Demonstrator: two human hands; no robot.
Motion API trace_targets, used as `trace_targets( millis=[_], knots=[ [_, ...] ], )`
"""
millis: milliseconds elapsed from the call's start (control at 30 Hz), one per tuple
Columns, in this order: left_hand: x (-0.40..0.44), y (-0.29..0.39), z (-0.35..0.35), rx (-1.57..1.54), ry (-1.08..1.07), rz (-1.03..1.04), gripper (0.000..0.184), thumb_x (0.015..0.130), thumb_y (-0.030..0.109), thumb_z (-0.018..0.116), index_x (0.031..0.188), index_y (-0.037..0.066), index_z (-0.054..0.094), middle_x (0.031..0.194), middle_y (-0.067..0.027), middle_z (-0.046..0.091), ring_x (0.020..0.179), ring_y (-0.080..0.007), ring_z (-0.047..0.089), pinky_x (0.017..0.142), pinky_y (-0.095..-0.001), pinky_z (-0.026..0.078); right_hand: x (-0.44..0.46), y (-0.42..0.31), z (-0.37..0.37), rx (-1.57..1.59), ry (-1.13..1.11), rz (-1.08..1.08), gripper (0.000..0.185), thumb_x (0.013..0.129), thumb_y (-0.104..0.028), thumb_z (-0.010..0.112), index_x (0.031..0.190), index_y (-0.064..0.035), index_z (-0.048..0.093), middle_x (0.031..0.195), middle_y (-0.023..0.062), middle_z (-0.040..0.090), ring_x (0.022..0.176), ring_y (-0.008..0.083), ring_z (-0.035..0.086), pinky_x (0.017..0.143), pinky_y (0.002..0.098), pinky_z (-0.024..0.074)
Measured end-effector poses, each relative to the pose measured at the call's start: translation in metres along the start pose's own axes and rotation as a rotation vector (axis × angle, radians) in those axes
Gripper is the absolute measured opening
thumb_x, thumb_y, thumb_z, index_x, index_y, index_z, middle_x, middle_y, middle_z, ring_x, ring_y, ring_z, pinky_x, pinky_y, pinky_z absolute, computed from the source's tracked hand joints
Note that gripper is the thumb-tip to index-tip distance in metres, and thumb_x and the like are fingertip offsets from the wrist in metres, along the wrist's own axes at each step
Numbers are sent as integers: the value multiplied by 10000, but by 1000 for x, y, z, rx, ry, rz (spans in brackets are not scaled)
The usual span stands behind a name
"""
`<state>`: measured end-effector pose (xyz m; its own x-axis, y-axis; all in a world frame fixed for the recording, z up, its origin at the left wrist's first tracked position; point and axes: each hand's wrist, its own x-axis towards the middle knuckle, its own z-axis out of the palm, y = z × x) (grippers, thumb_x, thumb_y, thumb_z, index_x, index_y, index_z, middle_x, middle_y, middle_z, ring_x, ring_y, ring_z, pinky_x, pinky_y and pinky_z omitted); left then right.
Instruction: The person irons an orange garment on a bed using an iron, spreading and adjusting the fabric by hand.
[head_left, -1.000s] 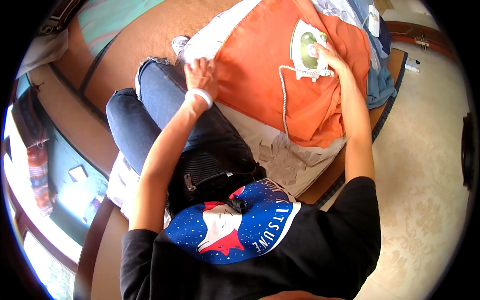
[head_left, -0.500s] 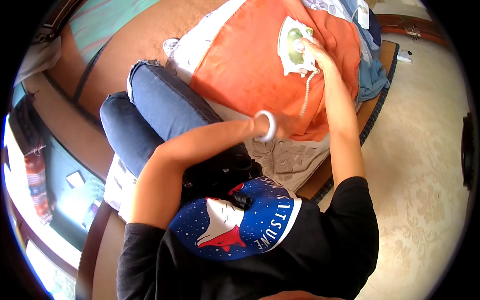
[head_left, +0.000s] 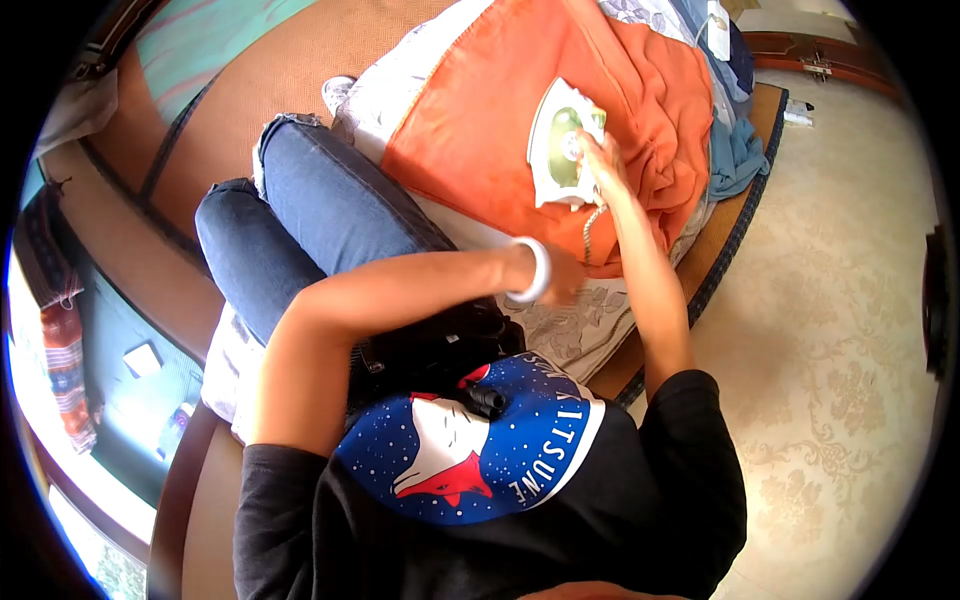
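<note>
An orange cloth point(head_left: 470, 130) lies spread beside my legs, smooth at the left and wrinkled at the right. On it rests a white and green iron point(head_left: 562, 145), its handle gripped by my right hand point(head_left: 603, 165). A twisted cord point(head_left: 588, 235) runs down from the back of the iron. My left hand point(head_left: 562, 278), with a white bangle at the wrist, is at the cloth's lower edge near the cord. Its fingers are blurred, and whether they hold the cord cannot be made out.
Under the orange cloth is a pale patterned sheet point(head_left: 585, 335). Blue clothing point(head_left: 736, 160) lies to its right, at the mat's dark edge. A small white item point(head_left: 798, 112) lies on the floor. My jeans-clad legs point(head_left: 330, 200) extend at the left.
The iron has moved toward me and slightly left in my right hand. My left hand has left the cloth's left edge and crossed right to its lower edge near the cord.
</note>
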<state>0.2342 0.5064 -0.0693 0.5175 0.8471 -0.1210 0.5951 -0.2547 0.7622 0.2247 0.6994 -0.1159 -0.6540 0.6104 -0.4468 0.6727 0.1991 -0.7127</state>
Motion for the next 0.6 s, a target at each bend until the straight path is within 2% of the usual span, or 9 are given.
trace_targets(
  millis=[33, 100, 167, 233, 300, 367, 433, 500, 600],
  knots=[
    [-6, -18, 9, 146, 8, -7, 341, 802, 174, 479, 1107, 29, 530, 886, -188, 630, 833, -350, 611, 744, -436, 472, -15, 2, 2, -24, -15, -11, 302, 838, -295, 588, 904, -5, 533, 659, 50, 549, 522, 129, 524, 462, 288, 432],
    [-41, -31, 7, -40, 190, -349, 439, 790, 174, 508, 1194, 6, 494, 1068, -176, 600, 962, -297, 599, 763, -420, 479, -43, 8, 6, -16, -14, -16, 310, 834, -303, 594, 916, -12, 528, 656, 52, 550, 524, 125, 526, 455, 284, 428],
    [-62, -60, 35, 250, 285, -593, 526, 792, 191, 528, 1285, 49, 415, 1253, -148, 494, 1159, -270, 479, 876, -433, 429, -68, 11, 11, 17, -33, 29, 321, 831, -297, 603, 954, -15, 512, 659, 43, 542, 507, 112, 506, 435, 265, 411],
    [-91, -82, 60, 428, 349, -734, 575, 800, 234, 546, 1324, 67, 378, 1409, -105, 322, 1315, -258, 277, 995, -469, 319, -91, 21, 14, 42, -54, 67, 255, 873, -251, 563, 983, -33, 493, 651, 17, 504, 482, 82, 463, 413, 234, 386],
    [-115, -88, 74, 341, 496, -680, 533, 808, 241, 536, 1290, 49, 417, 1445, -77, 257, 1347, -253, 197, 1021, -460, 287, -108, 32, 12, 14, -108, 45, 285, 877, -231, 557, 1048, -17, 479, 667, 24, 493, 500, 83, 462, 440, 228, 397],
    [-123, -82, 59, 305, 434, -790, 536, 807, 284, 546, 1286, 75, 428, 1443, -65, 271, 1349, -244, 208, 1036, -447, 279, -123, 34, 11, 54, -149, -38, 310, 848, -237, 593, 1022, -5, 483, 727, 55, 542, 497, 105, 488, 441, 252, 415],
    [-135, -85, 49, 285, 421, -871, 522, 813, 288, 539, 1286, 95, 433, 1445, -51, 272, 1349, -237, 212, 1033, -446, 286, -132, 30, 11, 127, -214, 2, 303, 855, -222, 582, 1031, 0, 473, 727, 57, 535, 494, 105, 486, 436, 253, 416],
    [-146, -98, 54, 344, 516, -914, 495, 821, 300, 521, 1278, 123, 448, 1429, -43, 306, 1330, -231, 257, 995, -457, 328, -133, 26, 11, 164, -258, -3, 297, 860, -208, 573, 1038, 4, 464, 722, 55, 527, 489, 105, 483, 430, 254, 416],
    [-163, -93, 41, 244, 466, -1030, 500, 856, 325, 471, 1320, 144, 423, 1462, -32, 260, 1348, -218, 226, 996, -499, 314, -121, 27, 16, 170, -268, -52, 293, 858, -199, 574, 1035, 7, 462, 710, 49, 513, 470, 103, 466, 408, 258, 402]
  ],
)
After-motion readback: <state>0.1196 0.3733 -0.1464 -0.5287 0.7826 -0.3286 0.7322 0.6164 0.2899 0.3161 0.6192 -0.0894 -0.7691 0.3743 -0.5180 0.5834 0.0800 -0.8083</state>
